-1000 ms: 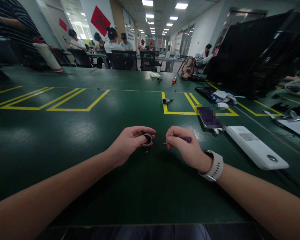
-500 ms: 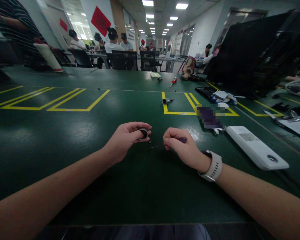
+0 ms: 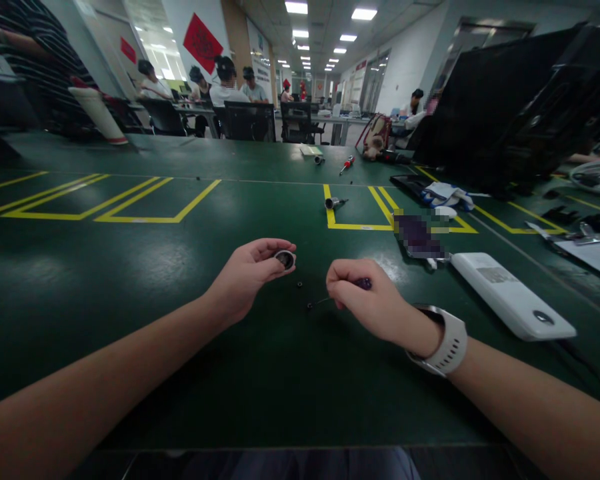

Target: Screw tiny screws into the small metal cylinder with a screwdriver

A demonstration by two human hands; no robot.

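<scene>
My left hand (image 3: 247,270) is closed around a small round metal part (image 3: 285,259), whose hollow, dark end faces me. My right hand (image 3: 360,290) grips a screwdriver (image 3: 364,283) by its dark purple handle. The thin shaft points left and down toward the green table (image 3: 220,393), and a small dark piece (image 3: 309,307) is at its tip; I cannot tell whether it is attached. Between the hands a tiny ring-like piece (image 3: 300,285) lies on the table.
Ahead lie a metal fitting (image 3: 333,203) on the yellow tape, another fitting (image 3: 319,160) and a red screwdriver (image 3: 347,165). To the right are a phone (image 3: 417,235), a white power bank (image 3: 513,293), gloves (image 3: 447,194) and a clipboard (image 3: 593,240). A white cup (image 3: 97,113) stands far left.
My left hand has tilted the round part up and slightly left, so its hollow end shows more. The screwdriver tip has moved a little right and toward me, with the right wrist turning.
</scene>
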